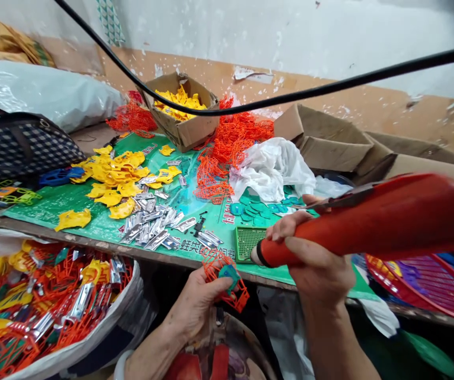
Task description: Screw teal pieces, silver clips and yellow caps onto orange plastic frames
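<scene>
My left hand [202, 295] pinches an orange plastic lattice frame [238, 300] with a round teal piece [230, 275] lying on it, the thumb against the teal piece. My right hand [317, 264] is wrapped round a thick red tool [385, 224], which looks like an electric screwdriver. Its pale nose, behind a black ring, points left and stands in front of a small green perforated tray [246, 240], apart from the frame. Behind the tray lie loose teal pieces [255, 208]. Silver pieces [157, 224] and yellow plastic pieces [118, 174] are heaped to the left.
A white sack [142, 295] full of coloured parts stands at the left front. At the back are a carton [199, 132] of yellow pieces, orange frames [237, 132], a white plastic bag [272, 169] and open cartons [335, 150]. A black cable [274, 100] crosses above. A red basket [444, 287] sits right.
</scene>
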`<state>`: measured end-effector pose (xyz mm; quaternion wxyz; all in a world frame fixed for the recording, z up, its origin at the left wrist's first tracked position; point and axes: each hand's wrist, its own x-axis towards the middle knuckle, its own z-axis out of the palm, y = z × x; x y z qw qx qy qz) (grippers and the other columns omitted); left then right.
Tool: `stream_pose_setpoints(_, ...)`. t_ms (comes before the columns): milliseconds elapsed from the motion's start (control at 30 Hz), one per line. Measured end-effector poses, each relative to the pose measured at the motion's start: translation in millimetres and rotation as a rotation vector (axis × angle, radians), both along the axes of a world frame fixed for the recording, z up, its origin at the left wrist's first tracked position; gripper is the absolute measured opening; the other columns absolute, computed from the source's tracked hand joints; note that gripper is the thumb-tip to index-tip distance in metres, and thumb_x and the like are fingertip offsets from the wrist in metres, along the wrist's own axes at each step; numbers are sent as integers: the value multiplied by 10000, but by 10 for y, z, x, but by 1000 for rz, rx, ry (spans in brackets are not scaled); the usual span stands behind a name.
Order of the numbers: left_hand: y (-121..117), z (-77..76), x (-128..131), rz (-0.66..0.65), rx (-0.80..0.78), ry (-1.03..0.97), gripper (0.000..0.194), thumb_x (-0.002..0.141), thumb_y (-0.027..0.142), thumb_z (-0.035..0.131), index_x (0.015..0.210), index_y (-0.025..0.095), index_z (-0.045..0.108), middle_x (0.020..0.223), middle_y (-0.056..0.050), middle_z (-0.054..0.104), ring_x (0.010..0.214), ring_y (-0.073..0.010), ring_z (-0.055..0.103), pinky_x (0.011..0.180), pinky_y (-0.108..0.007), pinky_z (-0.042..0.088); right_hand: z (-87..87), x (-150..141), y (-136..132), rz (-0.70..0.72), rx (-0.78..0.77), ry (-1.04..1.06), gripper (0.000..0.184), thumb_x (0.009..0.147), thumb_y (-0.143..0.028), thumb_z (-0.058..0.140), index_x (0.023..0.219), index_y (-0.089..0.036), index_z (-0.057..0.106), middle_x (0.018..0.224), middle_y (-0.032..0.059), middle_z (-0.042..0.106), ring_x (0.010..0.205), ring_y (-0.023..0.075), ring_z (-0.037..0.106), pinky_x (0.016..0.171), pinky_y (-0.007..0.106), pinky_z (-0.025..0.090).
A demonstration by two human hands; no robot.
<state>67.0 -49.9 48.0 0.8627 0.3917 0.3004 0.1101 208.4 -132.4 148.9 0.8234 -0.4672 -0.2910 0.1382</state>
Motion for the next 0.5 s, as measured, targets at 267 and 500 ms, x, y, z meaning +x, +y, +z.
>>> stream_pose_setpoints(267,-23,-53,-22,-75,-68,20,294,680,246,797,953,158,732,806,-41,716,722,-158,656,726,-287,536,-357,453,103,-259,-138,-93,176,600,-189,741,711,-175,605,643,-18,601,580,151,556,603,349,479)
stream_pose_setpoints(500,-19,-79,-27,-38,-72,33,336,682,241,792,998,155,716,847,-55,719,737,-175,671,723,-318,558,-470,440,83,-203,-147,-36,152,593,-184,764,643,-161,623,620,-23,604,551,139,551,595,334,477)
